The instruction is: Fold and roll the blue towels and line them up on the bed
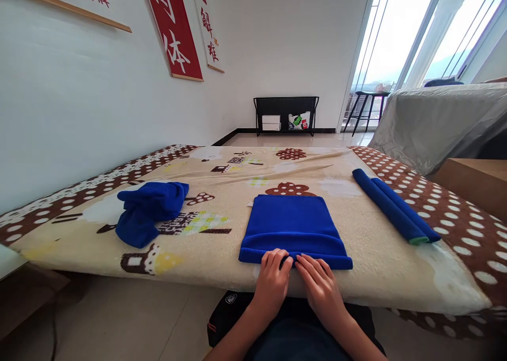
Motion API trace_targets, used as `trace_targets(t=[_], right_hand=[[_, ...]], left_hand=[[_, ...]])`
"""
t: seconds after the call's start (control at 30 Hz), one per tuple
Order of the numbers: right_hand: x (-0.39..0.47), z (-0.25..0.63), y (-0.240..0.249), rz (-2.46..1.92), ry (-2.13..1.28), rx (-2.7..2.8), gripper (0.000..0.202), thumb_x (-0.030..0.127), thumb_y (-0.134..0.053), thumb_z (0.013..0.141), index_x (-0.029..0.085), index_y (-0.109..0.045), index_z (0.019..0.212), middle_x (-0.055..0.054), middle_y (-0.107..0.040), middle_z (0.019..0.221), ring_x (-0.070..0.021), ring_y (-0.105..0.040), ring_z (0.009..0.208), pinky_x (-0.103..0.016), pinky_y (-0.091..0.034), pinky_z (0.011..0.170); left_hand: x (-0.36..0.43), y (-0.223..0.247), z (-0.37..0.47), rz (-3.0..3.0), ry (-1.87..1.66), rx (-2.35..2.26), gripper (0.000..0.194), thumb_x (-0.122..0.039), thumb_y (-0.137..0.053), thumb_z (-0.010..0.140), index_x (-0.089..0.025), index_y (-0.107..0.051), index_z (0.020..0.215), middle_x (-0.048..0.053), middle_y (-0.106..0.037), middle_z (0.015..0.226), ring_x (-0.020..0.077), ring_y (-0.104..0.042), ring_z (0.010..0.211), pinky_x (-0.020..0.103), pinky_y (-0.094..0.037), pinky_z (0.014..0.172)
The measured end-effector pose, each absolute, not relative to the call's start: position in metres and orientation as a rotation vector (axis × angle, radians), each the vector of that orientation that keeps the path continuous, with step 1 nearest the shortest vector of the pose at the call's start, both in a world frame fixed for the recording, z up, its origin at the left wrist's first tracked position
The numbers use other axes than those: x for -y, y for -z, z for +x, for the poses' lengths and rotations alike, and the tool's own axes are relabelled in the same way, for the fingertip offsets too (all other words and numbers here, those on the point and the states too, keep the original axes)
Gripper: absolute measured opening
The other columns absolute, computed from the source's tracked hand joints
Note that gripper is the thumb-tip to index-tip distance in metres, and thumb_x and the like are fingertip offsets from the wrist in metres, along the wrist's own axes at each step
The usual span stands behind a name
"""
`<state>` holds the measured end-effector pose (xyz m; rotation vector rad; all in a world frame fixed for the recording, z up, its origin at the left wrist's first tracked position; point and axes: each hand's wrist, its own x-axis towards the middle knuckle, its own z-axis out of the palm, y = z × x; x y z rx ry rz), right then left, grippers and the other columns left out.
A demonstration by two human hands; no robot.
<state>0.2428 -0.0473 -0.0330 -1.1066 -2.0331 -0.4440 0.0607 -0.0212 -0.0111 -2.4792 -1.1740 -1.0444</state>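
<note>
A blue towel (291,218) lies folded flat in front of me, its near edge turned over into a thick roll. My left hand (273,276) has its fingers curled on that roll, just left of the middle. Close beside it, my right hand (320,279) grips the same edge with fingers bent over the top. The thumbs are mostly hidden. To the left sits a crumpled blue cloth (152,208). Over on the right, two rolled blue towels (390,205) lie side by side, one showing a green edge at its near end.
A cream patterned blanket (222,181) with brown dotted borders covers the surface under the towels. A cardboard box (475,184) and a sheet-covered piece of furniture (439,123) stand to the right. Against the far wall is a black rack (285,107); a dark stool (366,107) is by the window.
</note>
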Motion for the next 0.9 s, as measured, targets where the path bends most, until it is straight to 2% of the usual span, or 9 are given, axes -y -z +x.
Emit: trace_targets(t=[0.13, 0.3, 0.43, 0.63, 0.77, 0.9], right_hand=[[0.039, 0.254, 0.038, -1.163, 0.44, 2.046, 0.045, 0.011, -0.044, 0.096, 0.021, -0.05, 0.139, -0.006, -0.062, 0.133, -0.0188, -0.056, 0.125, -0.038, -0.043, 0.103], [0.037, 0.309, 0.044, -1.208, 0.455, 2.149, 0.055, 0.018, -0.048, 0.097, 0.025, -0.036, 0.151, -0.003, -0.058, 0.139, -0.018, -0.053, 0.13, -0.036, -0.042, 0.105], [0.044, 0.349, 0.047, -1.277, 0.448, 2.179, 0.056, 0.025, -0.05, 0.098, 0.028, -0.033, 0.152, -0.002, -0.054, 0.142, -0.0172, -0.05, 0.132, -0.035, -0.039, 0.106], [0.048, 0.38, 0.049, -1.45, 0.443, 2.139, 0.042, 0.04, -0.049, 0.097, 0.038, -0.05, 0.139, -0.001, -0.049, 0.147, -0.0228, -0.049, 0.132, -0.04, -0.036, 0.102], [0.045, 0.376, 0.044, -1.444, 0.356, 2.015, 0.028, 0.037, -0.047, 0.098, 0.032, -0.063, 0.12, -0.003, -0.054, 0.142, -0.0225, -0.052, 0.127, -0.039, -0.038, 0.097], [0.047, 0.371, 0.031, -1.439, 0.19, 2.029, 0.022, 0.035, -0.045, 0.098, 0.027, -0.065, 0.102, -0.003, -0.05, 0.144, -0.0216, -0.049, 0.127, -0.037, -0.037, 0.097]], left_hand=[[0.015, 0.016, 0.047, -2.501, 0.993, 1.143, 0.034, -0.007, -0.043, 0.093, -0.018, -0.058, 0.121, 0.01, -0.066, 0.119, 0.0228, -0.06, 0.115, 0.042, -0.047, 0.1], [0.004, 0.017, -0.015, -2.562, 0.742, 1.058, 0.048, -0.011, -0.043, 0.097, -0.019, -0.044, 0.144, 0.008, -0.056, 0.142, 0.0211, -0.048, 0.135, 0.04, -0.034, 0.114], [0.005, 0.014, -0.051, -2.557, 0.645, 1.164, 0.05, -0.018, -0.045, 0.098, -0.022, -0.041, 0.147, 0.009, -0.053, 0.146, 0.0223, -0.045, 0.138, 0.043, -0.028, 0.114], [0.0, 0.014, -0.067, -2.545, 0.703, 1.247, 0.041, -0.019, -0.042, 0.1, -0.023, -0.047, 0.14, 0.009, -0.057, 0.141, 0.0211, -0.05, 0.133, 0.04, -0.031, 0.107], [-0.003, 0.009, -0.065, -2.487, 0.832, 1.317, 0.027, -0.02, -0.043, 0.1, -0.025, -0.06, 0.12, 0.007, -0.063, 0.131, 0.0233, -0.052, 0.127, 0.04, -0.033, 0.103], [0.001, -0.007, -0.069, -2.551, 0.829, 1.349, 0.019, -0.021, -0.046, 0.098, -0.024, -0.063, 0.107, 0.007, -0.063, 0.122, 0.0246, -0.051, 0.122, 0.041, -0.036, 0.102]])
